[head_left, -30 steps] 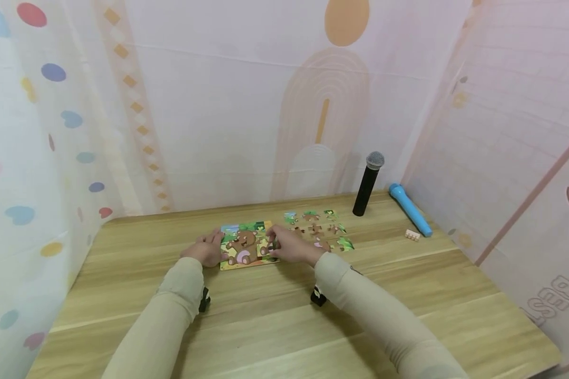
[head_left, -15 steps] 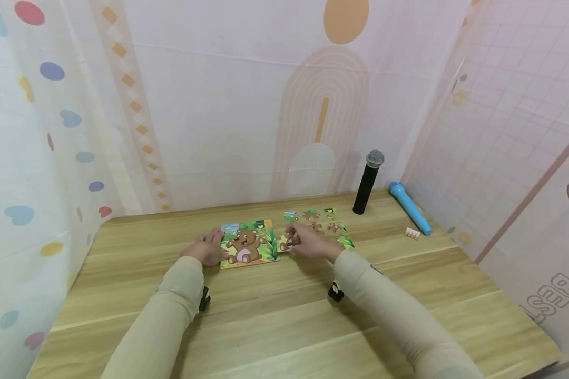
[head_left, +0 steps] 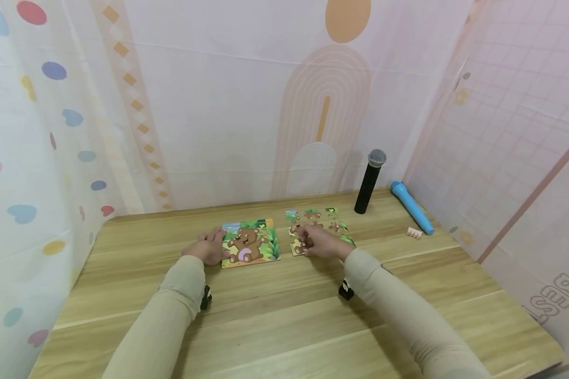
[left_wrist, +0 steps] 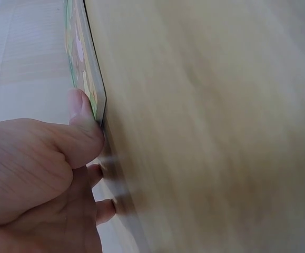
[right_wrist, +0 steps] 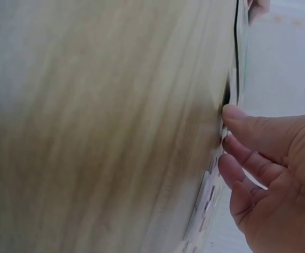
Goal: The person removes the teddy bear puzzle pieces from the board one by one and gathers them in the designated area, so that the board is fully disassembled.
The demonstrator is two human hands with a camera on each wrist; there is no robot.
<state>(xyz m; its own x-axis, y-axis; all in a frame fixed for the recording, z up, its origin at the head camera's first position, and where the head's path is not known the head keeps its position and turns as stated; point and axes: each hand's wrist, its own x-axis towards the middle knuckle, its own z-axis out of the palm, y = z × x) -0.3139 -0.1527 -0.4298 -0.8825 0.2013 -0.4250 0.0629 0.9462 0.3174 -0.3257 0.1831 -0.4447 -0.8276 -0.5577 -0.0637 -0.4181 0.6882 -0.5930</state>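
Observation:
A bear puzzle board [head_left: 248,245] lies flat on the table, its printed picture facing up. My left hand [head_left: 207,247] rests at its left edge; in the left wrist view the thumb [left_wrist: 81,113] presses on the board's corner while the other fingers touch the tabletop. To the right of the board, my right hand [head_left: 320,242] pinches a puzzle piece [head_left: 297,249] with yellow and brown print, low at the table among the loose pieces. In the right wrist view the thumb and forefinger tips meet at the piece's edge. Several loose puzzle pieces [head_left: 311,213] lie in rows, some hidden behind this hand.
A black microphone [head_left: 368,184] with a silver head stands upright at the back right of the wooden table [head_left: 265,326]. Beside it lie a blue microphone [head_left: 412,208] and a small pale pink block [head_left: 414,232]. A patterned curtain [head_left: 218,105] hangs behind the table.
My right hand has moved right from the board to the loose pieces, carrying the puzzle piece. Leaf print on the board's right side is uncovered. The left hand has stayed in place.

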